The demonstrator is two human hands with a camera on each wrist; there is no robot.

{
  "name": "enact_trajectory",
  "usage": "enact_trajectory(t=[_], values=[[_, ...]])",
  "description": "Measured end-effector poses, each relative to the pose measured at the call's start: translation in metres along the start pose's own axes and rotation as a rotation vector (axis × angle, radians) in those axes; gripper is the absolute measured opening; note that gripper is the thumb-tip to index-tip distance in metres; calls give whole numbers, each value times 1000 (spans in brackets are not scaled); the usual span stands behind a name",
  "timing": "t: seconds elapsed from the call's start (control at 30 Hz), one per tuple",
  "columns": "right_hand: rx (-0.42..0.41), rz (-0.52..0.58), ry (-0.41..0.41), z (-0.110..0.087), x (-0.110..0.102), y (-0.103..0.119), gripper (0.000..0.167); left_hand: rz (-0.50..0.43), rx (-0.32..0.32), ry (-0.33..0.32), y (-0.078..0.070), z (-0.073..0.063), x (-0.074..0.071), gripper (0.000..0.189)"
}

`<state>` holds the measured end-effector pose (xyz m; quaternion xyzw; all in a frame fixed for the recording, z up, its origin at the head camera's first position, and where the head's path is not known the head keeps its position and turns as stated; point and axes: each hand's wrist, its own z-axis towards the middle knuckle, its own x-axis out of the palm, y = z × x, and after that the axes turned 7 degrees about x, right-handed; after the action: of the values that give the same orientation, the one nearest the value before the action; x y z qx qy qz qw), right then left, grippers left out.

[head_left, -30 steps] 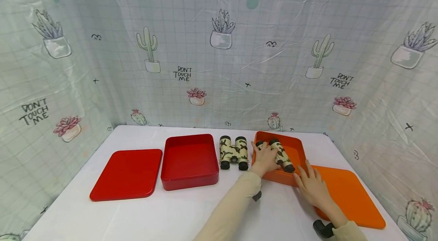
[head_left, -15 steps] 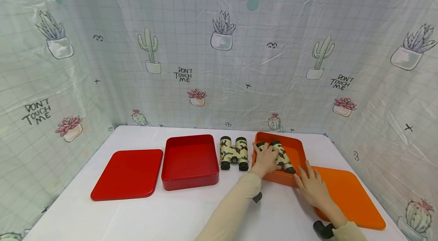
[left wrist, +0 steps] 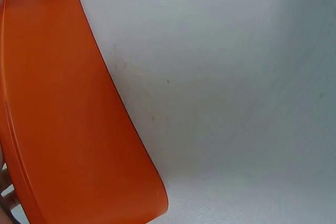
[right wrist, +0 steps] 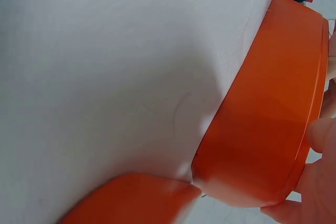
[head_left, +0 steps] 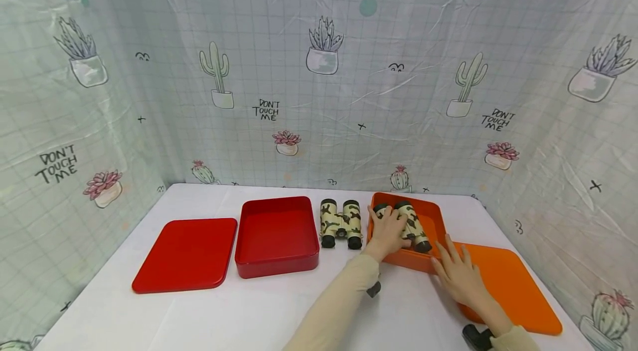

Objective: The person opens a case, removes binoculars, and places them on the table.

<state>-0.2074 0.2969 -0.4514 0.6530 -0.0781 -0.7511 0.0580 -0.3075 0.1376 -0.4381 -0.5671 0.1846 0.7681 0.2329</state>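
Camouflage-patterned binoculars lie slanted in a square orange box. My left hand reaches in over the near-left wall and grips the left barrel, mostly covering it. My right hand, fingers fairly straight, touches the box's near right corner. In the right wrist view, a thumb and fingertips rest along the box rim. The left wrist view shows mainly the outer wall of the box, with only slivers of the left hand at the edge.
Beside the orange box stands a second pair of camouflage binoculars. Left of it are a red box with nothing in it and a flat red lid. An orange lid lies under the right forearm. A patterned curtain borders the white table.
The binoculars in the orange box have shifted slightly to the right under the left hand. My right hand has slid a little to the right along the box corner.
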Motion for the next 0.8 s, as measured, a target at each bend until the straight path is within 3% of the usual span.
enact_trajectory(t=[0.57, 0.8], values=[[-15, -5, 9, -2, 0, -4, 61, -14, 43, -22, 8, -2, -4, 59], [-10, -7, 15, -2, 1, -4, 62, -18, 74, -76, 10, -2, -10, 58]])
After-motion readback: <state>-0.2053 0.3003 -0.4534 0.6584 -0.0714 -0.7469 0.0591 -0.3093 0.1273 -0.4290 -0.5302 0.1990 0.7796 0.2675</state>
